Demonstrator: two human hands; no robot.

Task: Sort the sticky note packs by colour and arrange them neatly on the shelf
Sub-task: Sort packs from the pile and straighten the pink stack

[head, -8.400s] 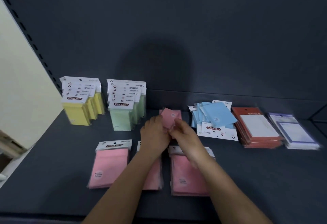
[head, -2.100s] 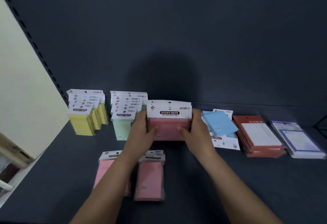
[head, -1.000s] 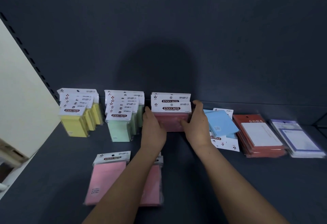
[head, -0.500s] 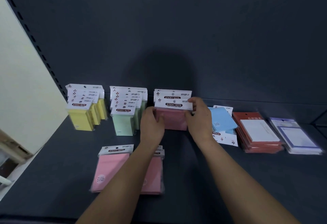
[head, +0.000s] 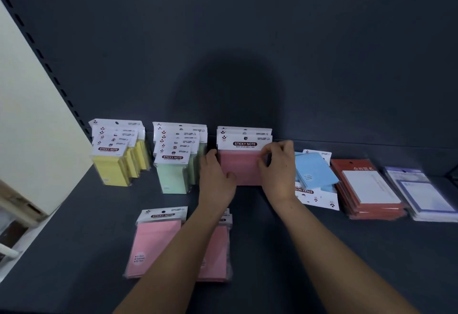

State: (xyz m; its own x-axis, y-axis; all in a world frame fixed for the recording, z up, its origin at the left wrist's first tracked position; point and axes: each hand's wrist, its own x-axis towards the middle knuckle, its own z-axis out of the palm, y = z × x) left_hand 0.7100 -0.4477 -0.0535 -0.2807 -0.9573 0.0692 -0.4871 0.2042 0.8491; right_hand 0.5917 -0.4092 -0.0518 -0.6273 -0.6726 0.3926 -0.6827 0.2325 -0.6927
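A short row of upright pink sticky note packs (head: 241, 167) stands at the back of the dark shelf (head: 334, 259). My left hand (head: 215, 179) grips the row's left side, thumb on the front pack. My right hand (head: 278, 167) pinches the front pack's right edge near its white header. Left of them stand a yellow row (head: 116, 164) and a green row (head: 173, 172). Two more pink packs lie flat near the front, one (head: 155, 241) clear and one (head: 216, 251) partly under my left forearm.
Blue packs (head: 316, 172) lie in a loose pile just right of my right hand. Beyond them are a red stack (head: 366, 189) and a purple stack (head: 426, 194). A cream side panel (head: 29, 127) closes the shelf's left end. The dark back wall rises behind.
A pink pack was stood upright and pushed back beside the green row. Since half a second ago both hands have stayed on the row, the right shifting along the front pack's right edge.
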